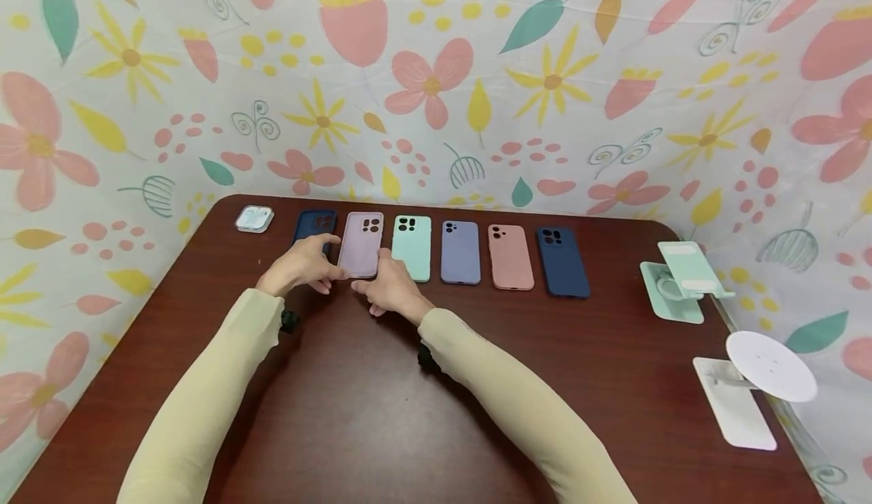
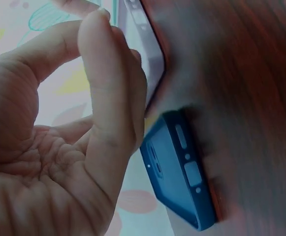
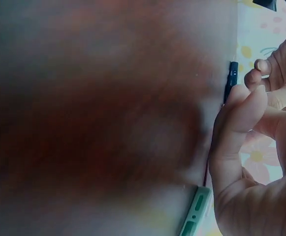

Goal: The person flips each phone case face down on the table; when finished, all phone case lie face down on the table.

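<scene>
Floral-print cloth (image 1: 436, 80) behind, dark reddish-brown wood counter (image 1: 409, 398) in front. Lilac phone case (image 1: 359, 250) lies flat near the far edge, left of centre, second from left in a row of six. Looks: pale purple, rounded corners, slightly lighter raised rim, camera cutouts in a cluster at top right (hollow side seems up).

Left hand (image 1: 308, 263) is at its left edge, index beside the edge, thumb near the bottom left corner. Right hand (image 1: 397, 286) is at its lower right, index along the right edge, thumb by the bottom edge. Fingers bent on both; cannot tell whether either grip pinches the case or only touches it (wrist views don't settle it).

Blue case (image 1: 306, 225) is just left, partly behind the left hand; left wrist view shows its hollow inside and port slots. Rightward: mint case (image 1: 415, 250) near the right hand, periwinkle case (image 1: 461, 254), pink case (image 1: 511, 258), navy case (image 1: 564, 266), the last a bit tilted.

Small white square box (image 1: 254, 219) far left. Mint stand (image 1: 691, 268) and white round-topped stand (image 1: 770, 366) at right. Sleeves (image 1: 197, 398) pale yellowish.
</scene>
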Demonstrator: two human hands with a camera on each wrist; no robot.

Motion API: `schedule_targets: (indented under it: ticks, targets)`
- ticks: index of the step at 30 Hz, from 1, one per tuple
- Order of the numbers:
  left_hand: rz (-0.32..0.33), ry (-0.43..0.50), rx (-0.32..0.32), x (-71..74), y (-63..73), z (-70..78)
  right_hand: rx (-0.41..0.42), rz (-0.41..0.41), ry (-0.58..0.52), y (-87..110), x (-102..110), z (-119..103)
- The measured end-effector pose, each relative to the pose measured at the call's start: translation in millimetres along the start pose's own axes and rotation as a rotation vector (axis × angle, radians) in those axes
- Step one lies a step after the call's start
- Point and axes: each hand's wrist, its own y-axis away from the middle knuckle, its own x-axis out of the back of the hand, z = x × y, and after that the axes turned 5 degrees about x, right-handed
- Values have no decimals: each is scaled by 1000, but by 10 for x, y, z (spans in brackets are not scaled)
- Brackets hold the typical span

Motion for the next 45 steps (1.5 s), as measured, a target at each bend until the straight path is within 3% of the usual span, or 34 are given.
schedule_targets:
  ticks: [10, 20, 32, 45]
  targets:
    - [-19, -92, 75, 17, -67, 74, -92, -29, 20, -249, -69, 34]
    - [-29, -151, 77, 6, -96, 96, -142, -49, -10, -348, -83, 43]
    - [19, -113, 64, -44, -157, 67, -89, 13, -30, -165, -71, -53]
    - [68, -112, 60, -94, -184, 54, -27, 36, -33, -139, -80, -17]
